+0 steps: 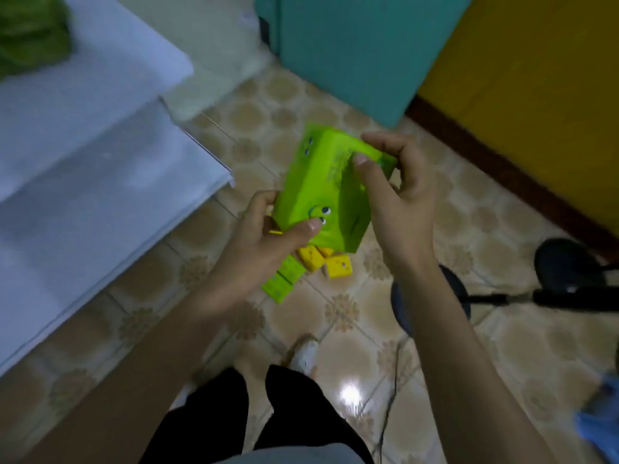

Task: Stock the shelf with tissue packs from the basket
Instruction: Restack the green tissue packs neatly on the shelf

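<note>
From the head camera I see both hands holding one bright green tissue pack (330,192) in the air above the tiled floor (351,329). My left hand (264,242) has its grip pinched on the pack's near end, thumb on top. My right hand (398,202) pinches the far end, thumb pressed on the upper face. Below the pack, small yellow and green packs (311,266) lie on the floor. The white shelf (100,182) stands at left, well apart from the pack
</note>
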{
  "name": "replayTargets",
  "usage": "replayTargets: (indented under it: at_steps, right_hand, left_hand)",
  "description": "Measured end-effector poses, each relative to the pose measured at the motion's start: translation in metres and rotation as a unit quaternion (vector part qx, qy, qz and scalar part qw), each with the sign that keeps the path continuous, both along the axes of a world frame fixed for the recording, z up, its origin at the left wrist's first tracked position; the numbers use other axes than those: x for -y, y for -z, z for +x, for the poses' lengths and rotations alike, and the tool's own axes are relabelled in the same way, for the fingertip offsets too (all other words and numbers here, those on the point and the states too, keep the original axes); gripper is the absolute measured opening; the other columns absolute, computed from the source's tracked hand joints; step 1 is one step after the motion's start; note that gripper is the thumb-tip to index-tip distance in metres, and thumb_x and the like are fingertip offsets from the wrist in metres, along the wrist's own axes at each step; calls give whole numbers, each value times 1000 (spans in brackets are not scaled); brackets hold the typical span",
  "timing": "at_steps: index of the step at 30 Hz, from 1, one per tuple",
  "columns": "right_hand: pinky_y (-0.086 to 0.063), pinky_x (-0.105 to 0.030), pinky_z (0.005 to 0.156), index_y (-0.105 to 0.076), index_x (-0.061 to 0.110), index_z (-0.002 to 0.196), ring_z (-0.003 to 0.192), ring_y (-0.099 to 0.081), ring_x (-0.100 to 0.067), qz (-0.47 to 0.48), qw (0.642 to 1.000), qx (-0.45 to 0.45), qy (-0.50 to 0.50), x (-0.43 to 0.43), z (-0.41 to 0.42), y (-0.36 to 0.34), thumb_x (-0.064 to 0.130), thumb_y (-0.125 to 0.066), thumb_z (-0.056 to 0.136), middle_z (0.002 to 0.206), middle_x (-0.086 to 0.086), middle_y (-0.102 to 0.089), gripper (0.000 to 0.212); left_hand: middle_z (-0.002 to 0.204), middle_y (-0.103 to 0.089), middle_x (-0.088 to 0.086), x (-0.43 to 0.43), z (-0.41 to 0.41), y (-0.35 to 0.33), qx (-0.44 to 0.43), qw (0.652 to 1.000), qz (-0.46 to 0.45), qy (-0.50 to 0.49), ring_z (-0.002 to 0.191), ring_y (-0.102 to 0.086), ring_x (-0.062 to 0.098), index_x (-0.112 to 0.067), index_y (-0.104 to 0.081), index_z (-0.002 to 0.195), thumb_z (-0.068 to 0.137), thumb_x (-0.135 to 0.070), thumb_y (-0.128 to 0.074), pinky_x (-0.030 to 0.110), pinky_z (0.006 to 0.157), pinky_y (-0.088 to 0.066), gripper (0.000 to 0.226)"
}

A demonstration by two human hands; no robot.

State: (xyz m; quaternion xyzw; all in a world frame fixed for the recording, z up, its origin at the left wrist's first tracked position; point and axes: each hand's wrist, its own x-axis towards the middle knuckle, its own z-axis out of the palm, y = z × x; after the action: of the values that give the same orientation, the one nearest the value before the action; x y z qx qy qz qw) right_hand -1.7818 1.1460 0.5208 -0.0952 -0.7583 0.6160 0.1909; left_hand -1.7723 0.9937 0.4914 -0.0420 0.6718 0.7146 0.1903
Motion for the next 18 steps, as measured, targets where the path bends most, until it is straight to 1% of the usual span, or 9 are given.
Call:
replayTargets:
  at_steps: [2,4,6,8,10,12,14,16,18]
  right_hand:
    - [-47,-16,83,-54,18,119,111,-54,-5,-54,998,-33,-18,47,5,-32,20,-64,81,121,3,-57,40]
    - [-48,-18,86,-45,26,127,119,-53,-9,-113,992,-25,-60,98,16,-57,29,-67,76,135,1,-50,55]
    - [-54,-30,87,-46,27,125,114,-59,-13,-138,978,24,-152,149,30,-73,35,-71,71,131,-1,-55,60]
    - [-58,-43,80,-52,19,121,99,-67,-22,-187,949,52,-250,200,45,-84,27,-72,73,116,-9,-66,52]
    - [-58,-40,70,-55,17,116,89,-68,-24,-219,928,36,-300,250,57,-95,17,-69,75,104,-11,-69,44]
    - [-55,-32,65,-55,15,112,82,-68,-19,-217,919,4,-328,298,66,-109,13,-67,73,92,-3,-70,42]
    - [-53,-28,61,-55,13,109,78,-67,-16,-217,907,-19,-361,340,71,-122,10,-67,70,83,3,-69,42]
    - [-52,-27,60,-57,16,107,80,-67,-16,-211,888,-30,-408,377,75,-132,10,-72,65,86,4,-69,45]
    - [-52,-27,62,-59,19,109,86,-68,-17,-200,868,-29,-454,414,82,-142,19,-73,61,95,2,-70,50]
  left_hand:
    - [97,-69,7,35,15,-29,-9,998,27,-56,90,-67,28,-20,-52,99,66,-25,-75,42,78,-56,41]
    - [99,-70,4,76,31,-58,-17,988,83,-127,92,-68,29,-18,-51,103,70,-18,-76,36,81,-55,41]
    - [100,-71,-1,121,46,-85,-37,976,126,-176,90,-71,26,-17,-51,109,73,-22,-73,31,79,-56,43]
    - [99,-73,-4,172,65,-108,-66,971,130,-190,88,-71,23,-19,-51,113,76,-28,-67,29,80,-57,41]
    - [94,-73,-2,225,86,-126,-94,972,82,-199,80,-72,21,-22,-52,109,75,-32,-72,30,75,-57,41]
    - [95,-69,1,283,108,-137,-130,965,2,-227,76,-70,18,-23,-52,110,70,-39,-77,34,76,-54,50]
    - [107,-65,-1,343,131,-146,-192,937,-75,-281,85,-68,12,-29,-44,121,63,-43,-78,24,73,-53,69]
    - [125,-57,-6,397,155,-157,-264,906,-135,-301,101,-64,5,-44,-31,134,57,-47,-74,19,77,-52,88]
    - [133,-52,-15,439,178,-172,-312,889,-195,-272,110,-60,2,-59,-26,132,61,-48,-72,19,85,-52,86]
